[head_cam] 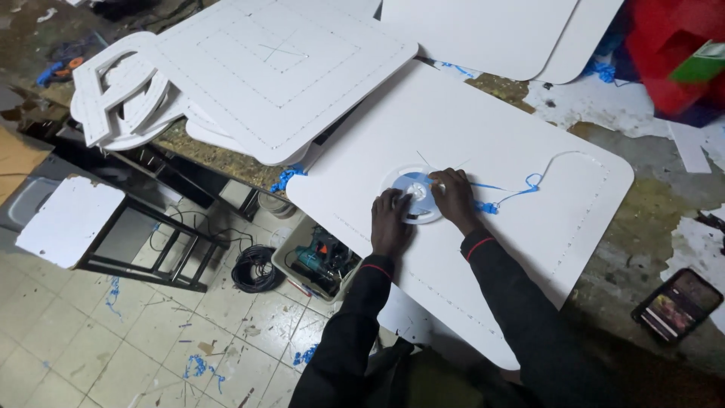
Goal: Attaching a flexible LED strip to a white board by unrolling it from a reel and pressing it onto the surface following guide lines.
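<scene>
A round reel of blue-and-white strip lies flat in the middle of a large white square board with rounded corners. My left hand rests on the reel's near edge, fingers pressed down on it. My right hand sits on the reel's right side and pinches the loose strip end. From there a thin blue strip runs right across the board and curves up as a white line. Both sleeves are dark with a red cuff line.
Stacked white boards and cut-out white shapes lie at the back left, more boards at the back. A phone lies at the right. Below the table edge are a toolbox, coiled cable and a stool.
</scene>
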